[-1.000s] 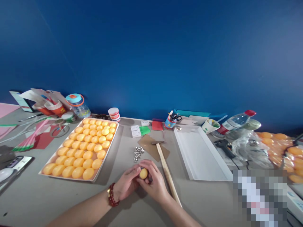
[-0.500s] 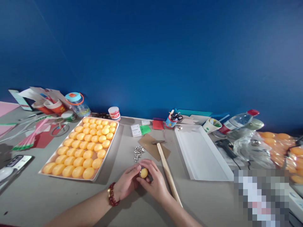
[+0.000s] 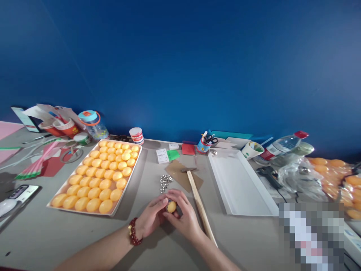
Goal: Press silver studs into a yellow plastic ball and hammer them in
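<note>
Both hands meet over the grey table, with fingers curled round a small round object with a yellow face and a darker rim [image 3: 171, 206]. My left hand [image 3: 153, 218], wearing a dark red beaded bracelet, grips its left side. From the right, my right hand [image 3: 184, 218] wraps over its top and underside, hiding part of it. Just beyond the fingers lies a pile of small shiny silver pieces [image 3: 166, 182]. A hammer [image 3: 199, 199] with a wooden handle rests right of my right hand, its head on a brown sheet [image 3: 177, 173].
To the left stands a shallow tray [image 3: 113, 211] of orange-yellow balls. A white tray [image 3: 239, 184] sits on the right, with a glue gun [image 3: 269, 177] and a plastic bottle [image 3: 284, 145] beyond. Small white boxes [image 3: 162, 156] and a pen cup [image 3: 203, 145] line the back.
</note>
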The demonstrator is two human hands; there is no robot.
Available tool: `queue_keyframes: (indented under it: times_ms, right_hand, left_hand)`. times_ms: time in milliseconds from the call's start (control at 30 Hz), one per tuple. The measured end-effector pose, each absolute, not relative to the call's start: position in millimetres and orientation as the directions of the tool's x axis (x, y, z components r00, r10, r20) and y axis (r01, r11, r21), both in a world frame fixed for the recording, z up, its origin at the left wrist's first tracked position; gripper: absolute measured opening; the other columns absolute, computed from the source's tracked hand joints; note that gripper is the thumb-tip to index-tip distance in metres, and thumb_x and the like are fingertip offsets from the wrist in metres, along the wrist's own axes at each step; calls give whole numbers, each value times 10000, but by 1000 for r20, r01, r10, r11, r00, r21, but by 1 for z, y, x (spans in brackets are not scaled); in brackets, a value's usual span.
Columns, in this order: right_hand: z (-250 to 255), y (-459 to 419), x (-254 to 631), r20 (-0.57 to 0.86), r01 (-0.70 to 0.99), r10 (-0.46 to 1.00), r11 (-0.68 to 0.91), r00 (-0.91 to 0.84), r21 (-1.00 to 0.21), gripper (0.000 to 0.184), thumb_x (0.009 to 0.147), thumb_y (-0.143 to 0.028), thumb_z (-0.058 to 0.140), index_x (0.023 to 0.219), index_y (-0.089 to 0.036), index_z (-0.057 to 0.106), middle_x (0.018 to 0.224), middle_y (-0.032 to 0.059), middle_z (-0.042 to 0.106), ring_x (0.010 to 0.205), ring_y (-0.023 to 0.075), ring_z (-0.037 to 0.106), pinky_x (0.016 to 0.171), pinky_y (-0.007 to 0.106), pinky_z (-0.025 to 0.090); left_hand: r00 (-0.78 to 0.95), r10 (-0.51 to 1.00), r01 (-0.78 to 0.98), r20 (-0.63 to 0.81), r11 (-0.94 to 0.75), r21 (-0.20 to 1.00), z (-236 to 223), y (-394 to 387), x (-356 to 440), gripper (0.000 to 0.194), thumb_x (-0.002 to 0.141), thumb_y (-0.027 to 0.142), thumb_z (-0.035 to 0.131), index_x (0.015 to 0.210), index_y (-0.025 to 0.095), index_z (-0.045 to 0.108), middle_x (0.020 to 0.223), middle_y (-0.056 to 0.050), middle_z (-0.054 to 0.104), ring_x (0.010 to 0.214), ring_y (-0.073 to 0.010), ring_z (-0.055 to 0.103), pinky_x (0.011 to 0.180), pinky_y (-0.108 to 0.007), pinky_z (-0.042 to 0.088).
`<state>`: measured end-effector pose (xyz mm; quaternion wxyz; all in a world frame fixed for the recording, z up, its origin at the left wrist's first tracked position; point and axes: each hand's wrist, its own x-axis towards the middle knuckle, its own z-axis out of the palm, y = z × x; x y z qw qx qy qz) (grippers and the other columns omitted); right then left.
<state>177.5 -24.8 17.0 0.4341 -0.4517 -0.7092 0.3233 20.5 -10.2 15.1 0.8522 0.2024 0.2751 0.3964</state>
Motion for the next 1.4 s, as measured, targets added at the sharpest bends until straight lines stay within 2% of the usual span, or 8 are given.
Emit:
queue_keyframes:
  times_ms: [233, 400, 700, 933, 1067, 1133, 1267, 1400]
  right_hand:
    - [20, -25, 175, 309, 377, 923, 377, -229, -846, 576, 727, -160, 766, 1267, -243, 581, 1281, 108, 631, 1224, 286, 583, 1046, 422, 487]
    - [21, -25, 177, 323, 380, 919, 389, -228, -839, 417, 805, -193, 726, 1208, -244, 634, 1273, 109, 643, 1209, 272, 596, 1037, 411, 492]
    - [19, -25, 179, 349, 369, 914, 403, -206, -838, 379, 831, -315, 745, 1196, -250, 666, 1238, 118, 659, 1179, 286, 615, 994, 412, 521]
    - [16, -23, 179, 339, 353, 922, 386, -188, -852, 372, 837, -346, 747, 1184, -244, 662, 1241, 121, 647, 1175, 288, 613, 997, 415, 514]
    - [17, -23, 178, 333, 358, 925, 379, -185, -853, 567, 773, -419, 799, 1269, -233, 597, 1232, 121, 647, 1157, 298, 618, 998, 416, 512]
    - [20, -24, 178, 328, 368, 927, 373, -181, -852, 612, 778, -404, 792, 1316, -231, 557, 1237, 121, 646, 1154, 298, 619, 995, 416, 515]
    - [25, -23, 179, 342, 360, 916, 398, -211, -844, 410, 858, -265, 702, 1255, -246, 600, 1226, 101, 653, 1180, 274, 602, 1012, 405, 504]
    - [27, -23, 181, 363, 350, 908, 416, -208, -839, 390, 855, -275, 719, 1234, -249, 629, 1217, 103, 658, 1173, 279, 601, 1002, 411, 511]
  left_hand:
    - [511, 797, -536, -321, 588, 606, 16, -8, 19, 231, 816, 268, 740, 1000, 127, 726, 830, -82, 723, 725, -194, 680, 706, -295, 501]
    - [536, 788, -540, -303, 596, 594, 23, -9, 20, 159, 824, 236, 711, 941, 130, 724, 823, -73, 720, 749, -194, 678, 744, -302, 505]
    - [550, 779, -570, -301, 614, 546, 18, -9, 19, 255, 841, 323, 719, 1008, 129, 719, 874, -87, 717, 777, -212, 700, 766, -317, 520]
    - [608, 744, -547, -276, 645, 534, 27, -8, 17, 281, 834, 277, 725, 1071, 126, 720, 936, -110, 732, 846, -234, 719, 779, -304, 525]
    - [574, 756, -540, -314, 638, 549, 25, -7, 17, 295, 845, 373, 722, 1033, 147, 732, 876, -78, 714, 768, -210, 700, 680, -290, 517]
    - [554, 763, -535, -331, 632, 561, 22, -6, 17, 332, 852, 431, 705, 1029, 152, 738, 859, -72, 713, 756, -202, 681, 685, -298, 510]
    - [509, 804, -566, -307, 581, 584, 18, -6, 17, 355, 815, 426, 748, 1046, 157, 744, 923, -73, 726, 839, -201, 647, 826, -326, 479]
    - [510, 814, -553, -278, 558, 618, 16, -5, 16, 351, 805, 416, 760, 1040, 155, 747, 946, -80, 718, 866, -202, 622, 852, -332, 450]
